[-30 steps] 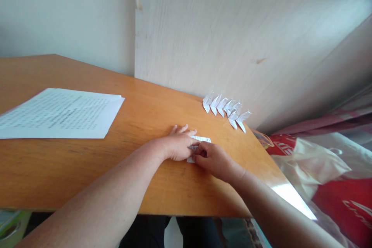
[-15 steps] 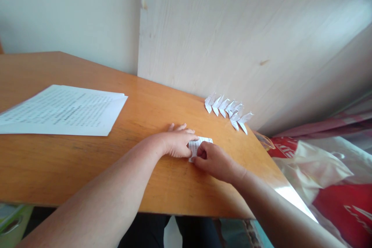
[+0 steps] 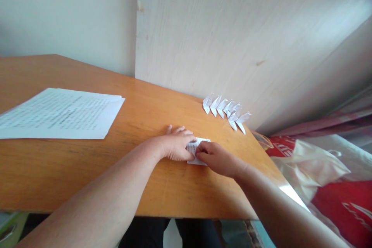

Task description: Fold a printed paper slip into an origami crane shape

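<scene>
A small piece of white printed paper [image 3: 192, 147] lies flat on the wooden table between my hands. My left hand [image 3: 178, 145] rests palm down at its left side, fingers spread, with the thumb and a fingertip on the paper's left part. From the right, my right hand [image 3: 216, 157] presses on the paper with its fingers curled in; nothing shows between them. Part of the paper is covered by both hands. Farther back stand several folded white paper pieces [image 3: 215, 104], pointed like wings and lined up in a row.
At the left, a stack of printed sheets [image 3: 64, 112] lies on the wooden table [image 3: 87, 178]. A pale board [image 3: 188, 27] rises along the back edge. Beyond the right edge are a cream bag [image 3: 314, 162] and a red bag [image 3: 345, 205].
My right hand has slid a little to the right over the paper, uncovering its lower edge. My left hand stays in place on the paper. The view has shifted slightly.
</scene>
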`<action>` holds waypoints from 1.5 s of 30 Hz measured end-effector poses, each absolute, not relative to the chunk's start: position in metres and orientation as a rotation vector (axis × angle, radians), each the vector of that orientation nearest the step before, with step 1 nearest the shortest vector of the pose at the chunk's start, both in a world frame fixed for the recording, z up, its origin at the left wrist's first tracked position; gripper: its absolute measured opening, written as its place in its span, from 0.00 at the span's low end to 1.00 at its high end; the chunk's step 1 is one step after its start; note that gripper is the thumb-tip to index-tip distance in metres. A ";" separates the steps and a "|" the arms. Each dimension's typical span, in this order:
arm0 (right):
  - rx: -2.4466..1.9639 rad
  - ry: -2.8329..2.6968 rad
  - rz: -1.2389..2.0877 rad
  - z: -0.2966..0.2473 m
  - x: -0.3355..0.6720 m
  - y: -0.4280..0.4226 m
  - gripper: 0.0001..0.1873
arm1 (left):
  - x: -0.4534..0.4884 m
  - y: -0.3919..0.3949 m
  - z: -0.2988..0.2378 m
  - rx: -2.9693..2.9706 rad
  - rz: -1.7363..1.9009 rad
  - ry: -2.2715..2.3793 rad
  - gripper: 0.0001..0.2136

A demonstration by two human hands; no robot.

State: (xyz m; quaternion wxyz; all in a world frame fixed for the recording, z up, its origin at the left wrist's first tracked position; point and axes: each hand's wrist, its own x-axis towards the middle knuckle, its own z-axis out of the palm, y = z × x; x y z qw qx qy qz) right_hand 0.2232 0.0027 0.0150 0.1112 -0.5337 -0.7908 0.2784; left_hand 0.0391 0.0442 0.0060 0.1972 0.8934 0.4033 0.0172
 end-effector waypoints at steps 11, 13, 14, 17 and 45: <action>-1.630 -2.321 0.879 0.018 0.225 0.005 0.05 | 0.040 0.045 0.001 2.478 0.120 1.115 0.35; -1.659 -2.336 0.830 0.019 0.223 0.006 0.06 | 0.041 0.044 0.002 2.474 0.138 1.115 0.36; -1.684 -2.344 0.811 0.020 0.223 0.007 0.06 | 0.041 0.044 0.002 2.474 0.145 1.115 0.36; -1.788 -2.365 0.766 0.023 0.225 0.012 0.07 | 0.041 0.044 0.002 2.483 0.146 1.106 0.37; -1.984 -2.290 0.819 0.019 0.285 0.045 0.11 | 0.043 0.040 0.006 2.550 0.056 1.079 0.33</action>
